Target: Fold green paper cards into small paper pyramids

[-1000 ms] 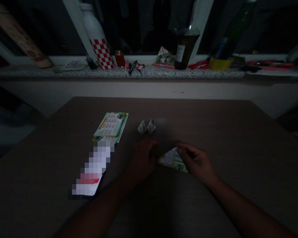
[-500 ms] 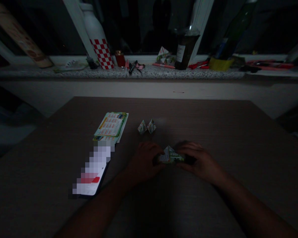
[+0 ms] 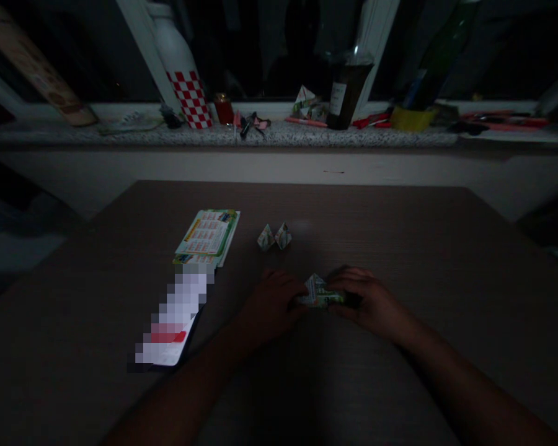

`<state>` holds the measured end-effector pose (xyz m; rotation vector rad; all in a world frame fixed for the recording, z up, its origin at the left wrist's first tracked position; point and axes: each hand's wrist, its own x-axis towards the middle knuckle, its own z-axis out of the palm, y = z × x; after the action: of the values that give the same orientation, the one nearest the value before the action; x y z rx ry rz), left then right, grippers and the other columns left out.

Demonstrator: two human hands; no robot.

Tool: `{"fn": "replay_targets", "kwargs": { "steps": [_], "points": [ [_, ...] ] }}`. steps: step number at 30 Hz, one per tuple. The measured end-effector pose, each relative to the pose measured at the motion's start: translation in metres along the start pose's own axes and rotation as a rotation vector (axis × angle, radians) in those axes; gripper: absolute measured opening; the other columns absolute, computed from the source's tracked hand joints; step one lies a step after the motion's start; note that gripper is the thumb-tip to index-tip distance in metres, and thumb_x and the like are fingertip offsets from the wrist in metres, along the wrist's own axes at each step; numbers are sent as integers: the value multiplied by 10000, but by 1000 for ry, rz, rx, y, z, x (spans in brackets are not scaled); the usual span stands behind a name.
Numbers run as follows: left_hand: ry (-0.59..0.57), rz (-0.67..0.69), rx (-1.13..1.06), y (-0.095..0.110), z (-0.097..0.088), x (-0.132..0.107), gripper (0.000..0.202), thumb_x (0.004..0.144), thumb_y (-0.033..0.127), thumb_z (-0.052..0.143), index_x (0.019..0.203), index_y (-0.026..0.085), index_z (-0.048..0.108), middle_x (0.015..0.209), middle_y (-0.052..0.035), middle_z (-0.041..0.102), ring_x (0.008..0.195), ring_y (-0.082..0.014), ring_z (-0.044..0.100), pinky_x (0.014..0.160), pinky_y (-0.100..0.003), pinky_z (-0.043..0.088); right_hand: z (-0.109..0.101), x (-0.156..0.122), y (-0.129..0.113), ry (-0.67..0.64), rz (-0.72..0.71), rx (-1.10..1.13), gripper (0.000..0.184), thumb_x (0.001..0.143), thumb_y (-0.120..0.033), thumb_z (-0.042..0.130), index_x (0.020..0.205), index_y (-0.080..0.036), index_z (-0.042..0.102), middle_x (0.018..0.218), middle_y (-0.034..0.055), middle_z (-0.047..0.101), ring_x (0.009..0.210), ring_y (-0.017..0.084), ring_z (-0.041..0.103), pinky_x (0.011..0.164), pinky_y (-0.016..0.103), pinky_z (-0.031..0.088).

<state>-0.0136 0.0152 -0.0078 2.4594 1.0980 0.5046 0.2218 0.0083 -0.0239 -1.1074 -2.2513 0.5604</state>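
Observation:
Between my hands is a folded piece of printed paper [image 3: 317, 293], white and green, with a peak pointing away from me. My left hand [image 3: 276, 300] pinches its left end between thumb and fingers. On the right end, the thumb and fingers of my right hand [image 3: 365, 300] are closed too. Two small folded paper pieces [image 3: 274, 237] with pointed tops stand side by side just beyond my left hand. The light is dim, and the fingertips partly cover the paper's ends.
Printed sheets [image 3: 207, 233] lie stacked on the table [image 3: 400, 229] to the left, with a lit phone [image 3: 181, 322] nearer me. Along the window sill [image 3: 283, 141] stand a red-checked white bottle [image 3: 190, 93], a dark cup [image 3: 346, 96], a green bottle [image 3: 439, 59] and small clutter.
The right thumb and fingers have shifted slightly left over the folded paper, covering more of its right slope. Otherwise the scene stays the same.

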Motion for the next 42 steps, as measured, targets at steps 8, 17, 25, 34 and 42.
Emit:
{"fn": "replay_targets", "kwargs": {
  "steps": [8, 17, 25, 34, 42],
  "points": [
    [23, -9, 11, 2, 0, 1, 116, 871, 224, 518, 931, 177, 605, 943, -39, 642, 909, -192, 548, 861, -357, 360, -1, 2, -4, 5, 8, 14, 170, 814, -189, 633, 975, -241, 655, 942, 27, 690, 909, 186, 615, 854, 370, 442],
    [23, -38, 42, 3, 4, 5, 178, 851, 321, 552, 948, 181, 606, 928, -49, 633, 919, -215, 539, 838, -365, 381, 4, 5, -2, 58, 33, -6, 111, 857, -204, 571, 922, -234, 656, 882, 32, 702, 844, 185, 631, 815, 368, 457],
    [41, -61, 58, 1, 14, 11, 164, 887, 282, 492, 921, 174, 612, 911, -50, 632, 907, -207, 539, 820, -354, 376, 6, 7, -5, 94, 53, -9, 163, 844, -196, 564, 973, -243, 654, 929, 38, 714, 848, 192, 632, 812, 361, 457],
    [14, -118, 138, 9, 15, 15, 149, 872, 244, 471, 889, 167, 597, 912, -69, 621, 903, -219, 544, 811, -361, 393, 16, 12, -6, 134, 113, -50, 182, 821, -228, 618, 1000, -218, 648, 858, 46, 710, 814, 202, 624, 795, 367, 447],
    [6, -124, 187, 10, 16, 21, 160, 869, 235, 450, 859, 158, 590, 888, -79, 622, 858, -217, 557, 779, -350, 416, 17, 12, -5, 116, 132, -78, 163, 833, -234, 602, 986, -233, 659, 896, 51, 719, 852, 210, 628, 809, 374, 444]
  ]
}}
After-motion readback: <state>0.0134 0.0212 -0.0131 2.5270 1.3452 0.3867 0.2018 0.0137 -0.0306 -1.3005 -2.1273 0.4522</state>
